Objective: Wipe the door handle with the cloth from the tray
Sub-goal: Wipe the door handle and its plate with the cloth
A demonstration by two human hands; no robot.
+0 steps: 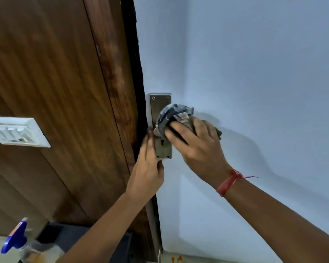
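At frame centre, the cloth [174,115] is pinched against the door handle [160,126] by the right hand [196,143] fingers [176,130]; the bunched cloth could be dropped if the pinch were loosened.

- The scene is evenly and softly lit; no glare is seen.
- A soft shadow of the right hand [196,141] is cast rightward on the pale blue door [254,73].
- The spray bottle [17,238] and switch plate [17,132] are blurred.
- Straight edges are bowed by wide-angle distortion.

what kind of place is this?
Probably a room in a home, at a doorway: a pale blue door with a steel handle plate, a dark wood-grain panel carrying a white switch plate, and a blue-capped spray bottle below.
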